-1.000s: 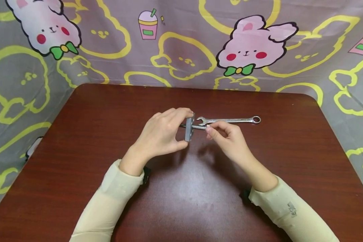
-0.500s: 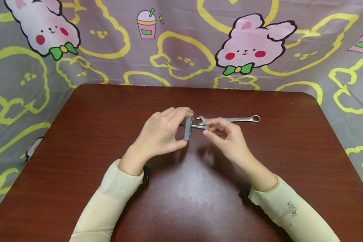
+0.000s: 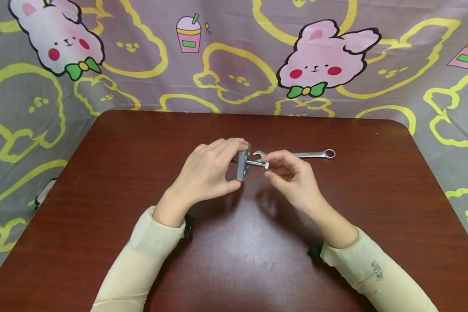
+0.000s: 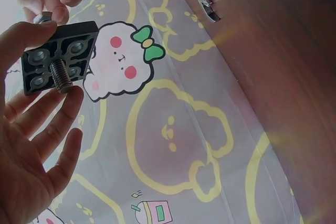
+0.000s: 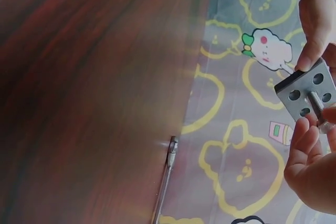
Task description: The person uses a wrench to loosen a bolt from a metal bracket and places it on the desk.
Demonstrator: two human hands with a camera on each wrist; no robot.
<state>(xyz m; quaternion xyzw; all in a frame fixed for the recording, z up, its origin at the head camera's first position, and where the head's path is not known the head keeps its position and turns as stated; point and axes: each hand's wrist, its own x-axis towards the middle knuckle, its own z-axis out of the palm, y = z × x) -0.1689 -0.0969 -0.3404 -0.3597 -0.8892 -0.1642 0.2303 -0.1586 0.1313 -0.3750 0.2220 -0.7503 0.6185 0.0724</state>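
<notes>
My left hand [image 3: 206,171] grips a small square grey metal plate [image 3: 241,167] by two opposite edges, thumb on the near one. A long hex bolt [image 3: 256,163] passes through the plate's middle, its head towards the right. At that head, the thumb and forefinger of my right hand [image 3: 296,180] pinch the bolt. From the left wrist, the ribbed dark back of the plate [image 4: 89,35] shows, with the bolt's threaded end [image 4: 61,77] sticking out. Several holes surround the bolt on the plate's smooth face [image 5: 304,90] in the right wrist view.
A combination wrench [image 3: 312,154] lies on the dark red-brown table [image 3: 171,138] just behind my right hand. Beyond the table's far edge hangs a patterned cloth [image 3: 140,86] with cartoon rabbits, which also runs along both sides.
My right fingers have shifted around the bolt head, the thumb and forefinger parting and coming back to it. The left hand and plate stay nearly still.
</notes>
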